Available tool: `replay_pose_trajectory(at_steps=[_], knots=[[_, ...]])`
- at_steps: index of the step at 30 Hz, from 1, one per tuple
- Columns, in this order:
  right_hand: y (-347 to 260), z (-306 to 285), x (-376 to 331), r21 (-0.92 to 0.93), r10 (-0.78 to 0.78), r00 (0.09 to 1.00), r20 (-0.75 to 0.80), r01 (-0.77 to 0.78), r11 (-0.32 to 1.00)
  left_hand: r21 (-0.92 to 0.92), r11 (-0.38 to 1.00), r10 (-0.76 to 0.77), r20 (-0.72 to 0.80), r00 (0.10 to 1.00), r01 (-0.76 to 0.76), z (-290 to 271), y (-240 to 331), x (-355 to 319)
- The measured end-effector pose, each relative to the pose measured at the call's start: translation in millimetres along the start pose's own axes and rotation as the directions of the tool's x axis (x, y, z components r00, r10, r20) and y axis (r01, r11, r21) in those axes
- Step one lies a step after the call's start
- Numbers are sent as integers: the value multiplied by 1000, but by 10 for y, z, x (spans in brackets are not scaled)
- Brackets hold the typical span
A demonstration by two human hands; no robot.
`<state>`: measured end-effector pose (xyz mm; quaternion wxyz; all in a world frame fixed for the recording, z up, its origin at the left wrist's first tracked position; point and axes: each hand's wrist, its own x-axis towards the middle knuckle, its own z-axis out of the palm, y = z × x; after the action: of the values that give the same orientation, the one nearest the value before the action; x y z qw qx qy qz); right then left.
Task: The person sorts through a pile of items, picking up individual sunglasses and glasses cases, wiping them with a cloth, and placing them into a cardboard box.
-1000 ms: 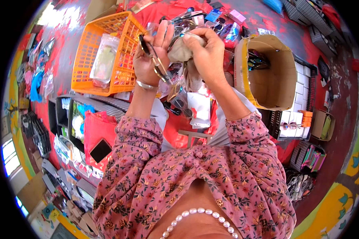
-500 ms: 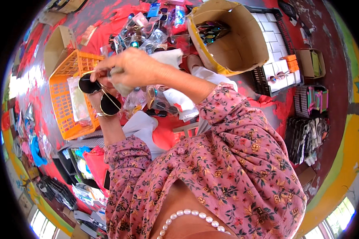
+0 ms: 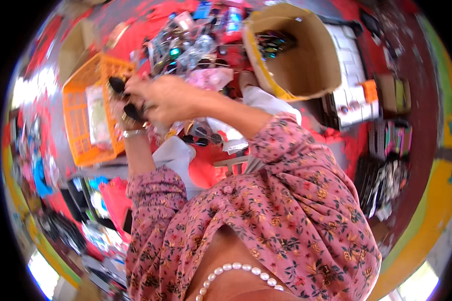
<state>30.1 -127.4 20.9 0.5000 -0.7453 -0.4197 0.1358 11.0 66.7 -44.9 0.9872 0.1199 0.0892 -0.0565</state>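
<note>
red cloth floor [image 3: 213,173] lies under glossy packets; both hands, left hand [image 3: 123,108] and right hand [image 3: 163,98], pinch round dark-lensed sunglasses [image 3: 125,98] raised beside a gridded orange plastic basket [image 3: 80,118].

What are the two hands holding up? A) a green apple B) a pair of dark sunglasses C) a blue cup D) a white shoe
B: both hands, the left hand and the right hand, meet around a pair of sunglasses with round dark lenses, raised in front of the orange basket.
</note>
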Motion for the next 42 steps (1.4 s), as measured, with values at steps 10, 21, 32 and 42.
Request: replay_pose_trajectory(at_steps=[10,21,32,42], knots=[[437,-28,164,465,454,768,-452,-232,854,220,973,74,-25,997,-67,555,-385,-174],[434,52,399,455,260,903,-343,-82,887,651,754,351,-296,888,-80,734,-571,31],[310,-517,113,293,172,935,310,-266,918,795,606,535,-386,752,-23,834,-638,95],[608,-352,-60,278,38,967,254,-110,954,867,493,548,-370,751,67,896,-843,83]])
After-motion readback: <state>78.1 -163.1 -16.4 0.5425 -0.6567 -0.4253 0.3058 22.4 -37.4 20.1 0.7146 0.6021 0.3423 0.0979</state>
